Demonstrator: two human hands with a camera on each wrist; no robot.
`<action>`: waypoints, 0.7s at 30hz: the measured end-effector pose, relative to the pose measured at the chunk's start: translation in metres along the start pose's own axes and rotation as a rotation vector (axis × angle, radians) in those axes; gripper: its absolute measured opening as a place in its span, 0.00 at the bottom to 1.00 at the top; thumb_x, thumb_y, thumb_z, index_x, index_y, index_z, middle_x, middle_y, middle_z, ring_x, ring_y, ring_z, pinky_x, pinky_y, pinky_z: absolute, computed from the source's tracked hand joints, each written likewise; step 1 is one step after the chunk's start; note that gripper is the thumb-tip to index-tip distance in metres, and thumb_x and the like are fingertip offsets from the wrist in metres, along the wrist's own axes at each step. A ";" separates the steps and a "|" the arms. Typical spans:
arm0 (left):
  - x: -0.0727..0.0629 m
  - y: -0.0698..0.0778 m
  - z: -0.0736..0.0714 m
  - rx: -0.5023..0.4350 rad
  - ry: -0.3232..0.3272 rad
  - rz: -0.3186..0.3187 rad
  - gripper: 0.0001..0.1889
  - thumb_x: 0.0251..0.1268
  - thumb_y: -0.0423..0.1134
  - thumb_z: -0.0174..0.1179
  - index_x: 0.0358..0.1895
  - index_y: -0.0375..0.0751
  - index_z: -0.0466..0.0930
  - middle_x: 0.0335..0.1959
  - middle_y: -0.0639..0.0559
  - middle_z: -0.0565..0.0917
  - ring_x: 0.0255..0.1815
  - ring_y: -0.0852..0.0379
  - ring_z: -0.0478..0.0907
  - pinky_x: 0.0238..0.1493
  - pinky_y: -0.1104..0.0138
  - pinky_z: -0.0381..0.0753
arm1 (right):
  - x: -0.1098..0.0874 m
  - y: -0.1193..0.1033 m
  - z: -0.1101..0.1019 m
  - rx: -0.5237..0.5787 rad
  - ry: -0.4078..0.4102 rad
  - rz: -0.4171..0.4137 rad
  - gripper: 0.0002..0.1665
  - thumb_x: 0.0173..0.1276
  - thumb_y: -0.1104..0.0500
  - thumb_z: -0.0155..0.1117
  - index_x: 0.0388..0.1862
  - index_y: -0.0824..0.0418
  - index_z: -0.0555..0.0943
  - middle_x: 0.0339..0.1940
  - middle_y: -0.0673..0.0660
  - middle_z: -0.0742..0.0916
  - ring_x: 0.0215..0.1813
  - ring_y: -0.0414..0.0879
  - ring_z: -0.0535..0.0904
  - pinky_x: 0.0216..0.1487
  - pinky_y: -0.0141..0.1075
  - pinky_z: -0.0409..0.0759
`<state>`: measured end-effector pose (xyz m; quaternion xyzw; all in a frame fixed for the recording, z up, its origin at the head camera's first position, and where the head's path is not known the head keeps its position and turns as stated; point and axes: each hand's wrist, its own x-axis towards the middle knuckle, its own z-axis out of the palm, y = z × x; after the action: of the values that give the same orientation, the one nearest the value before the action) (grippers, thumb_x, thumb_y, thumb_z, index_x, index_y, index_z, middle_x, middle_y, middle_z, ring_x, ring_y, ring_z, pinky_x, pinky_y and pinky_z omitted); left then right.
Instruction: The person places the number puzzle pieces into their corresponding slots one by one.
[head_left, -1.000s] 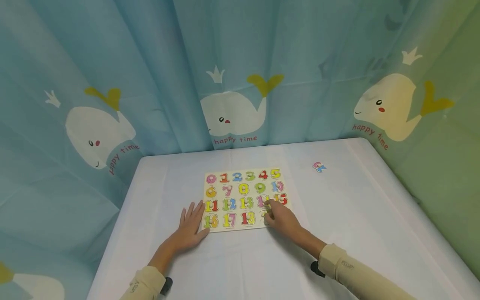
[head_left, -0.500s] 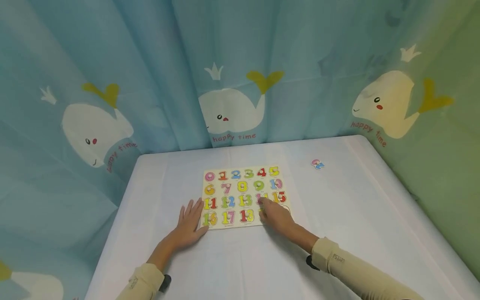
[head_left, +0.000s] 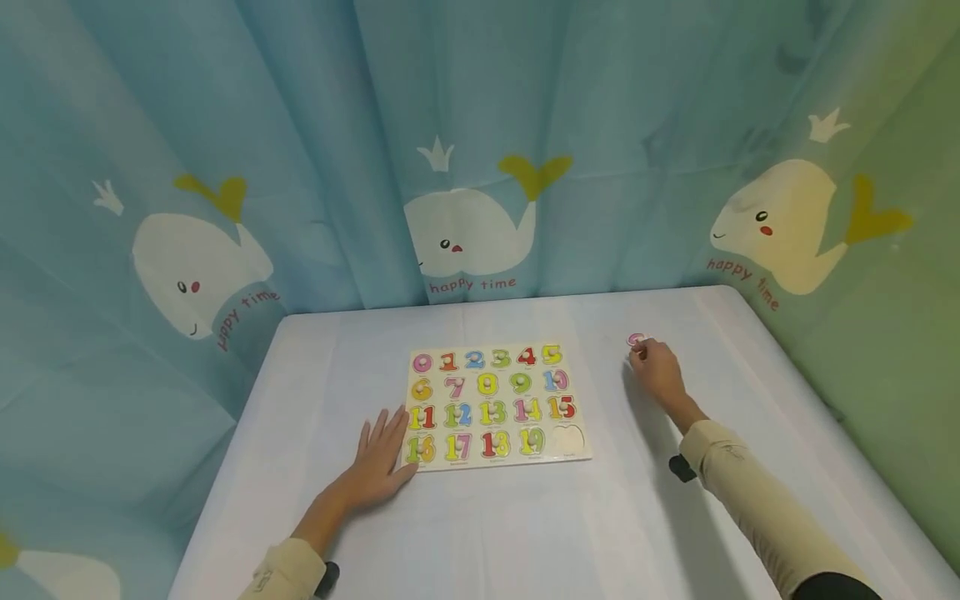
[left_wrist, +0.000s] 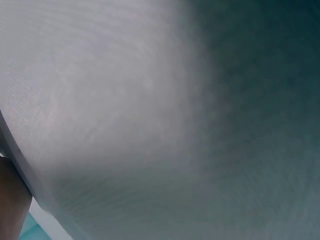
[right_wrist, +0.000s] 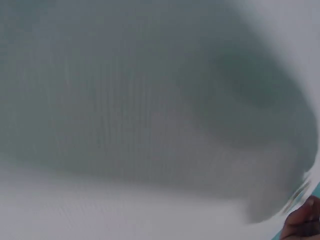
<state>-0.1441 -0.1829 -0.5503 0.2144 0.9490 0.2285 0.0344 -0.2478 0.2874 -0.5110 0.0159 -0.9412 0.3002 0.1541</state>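
A number puzzle board (head_left: 498, 398) with knobbed, coloured numbers lies on the white table. One bare recess shows at its lower right corner, beside the 19 piece (head_left: 532, 441). My left hand (head_left: 378, 462) rests flat with spread fingers along the board's left edge. Right of the board, at the table's far side, my right hand (head_left: 656, 371) pinches a pink-and-blue number puzzle piece (head_left: 636, 339); the fingers cover most of it. In the right wrist view, the right-hand fingers (right_wrist: 302, 217) show at the lower right corner with the piece (right_wrist: 297, 195) at their tips.
A blue curtain (head_left: 322, 208) printed with whales hangs right behind the table (head_left: 480, 533), with a green stretch on the right. Mostly shaded white cloth fills both wrist views.
My right hand has left the 19 piece, now seated in the board, and moved right and away to the pink-and-blue puzzle piece. The left hand stays at the board's edge.
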 end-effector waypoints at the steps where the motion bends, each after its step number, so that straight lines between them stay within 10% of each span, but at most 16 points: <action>1: -0.001 0.000 -0.001 0.004 -0.001 -0.001 0.40 0.64 0.48 0.51 0.72 0.30 0.47 0.74 0.39 0.48 0.73 0.37 0.36 0.66 0.42 0.30 | 0.005 0.006 -0.002 0.011 0.000 -0.001 0.13 0.65 0.70 0.52 0.44 0.80 0.74 0.35 0.71 0.78 0.37 0.62 0.74 0.38 0.52 0.73; 13: 0.000 0.002 -0.002 0.020 -0.050 -0.025 0.41 0.66 0.52 0.48 0.74 0.32 0.44 0.75 0.42 0.45 0.74 0.40 0.33 0.67 0.45 0.30 | 0.037 0.035 0.000 -0.097 -0.114 -0.057 0.16 0.66 0.76 0.50 0.53 0.80 0.71 0.44 0.75 0.79 0.50 0.70 0.73 0.52 0.58 0.69; 21: -0.001 0.000 -0.001 0.015 -0.034 -0.033 0.41 0.65 0.51 0.50 0.74 0.33 0.44 0.75 0.43 0.45 0.74 0.41 0.33 0.67 0.45 0.30 | 0.035 0.033 0.001 -0.054 -0.089 -0.098 0.15 0.65 0.72 0.54 0.51 0.78 0.71 0.34 0.70 0.78 0.38 0.62 0.74 0.42 0.54 0.72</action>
<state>-0.1438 -0.1837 -0.5497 0.2030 0.9533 0.2172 0.0529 -0.2851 0.3162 -0.5199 0.0710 -0.9530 0.2659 0.1268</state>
